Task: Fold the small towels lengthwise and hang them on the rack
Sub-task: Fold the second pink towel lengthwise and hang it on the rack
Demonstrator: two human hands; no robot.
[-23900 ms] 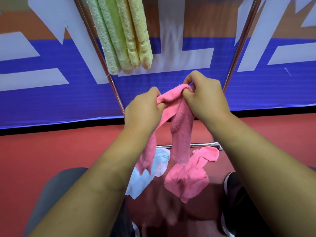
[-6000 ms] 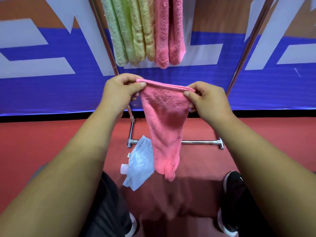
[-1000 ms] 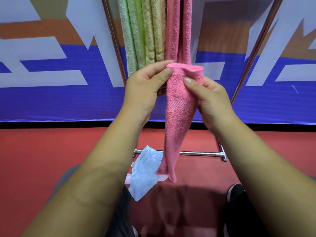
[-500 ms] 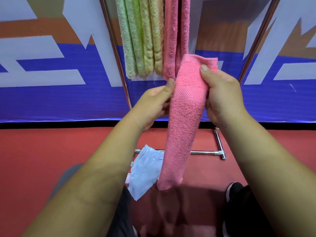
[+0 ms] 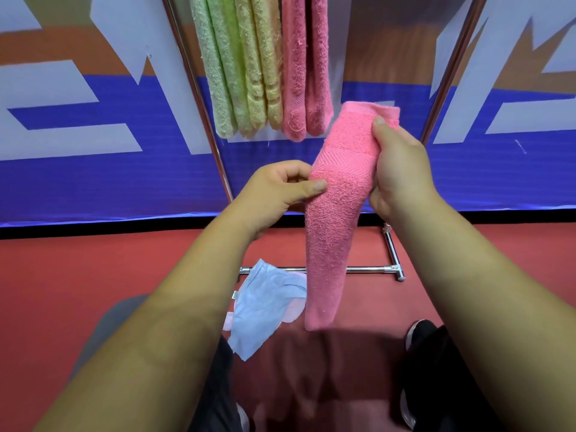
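R hand (image 5: 396, 169) grips folded pink towel (image 5: 336, 213) near top; L hand (image 5: 274, 191) pinches its edge at 9. Hung towels (image 5: 265, 73) crowd 11 o'clock; blue cloth (image 5: 265, 310) on floor at 7, overlapping rack base bar (image 5: 364, 269).

The pink towel (image 5: 333, 207) is nubbly terry cloth with a flat herringbone band. The hung towels (image 5: 258, 67) are shaggy, fraying terry. The rack (image 5: 367, 269) is shiny polished metal. The blue cloth (image 5: 265, 307) looks thin and smooth, the floor (image 5: 93, 269) matt.
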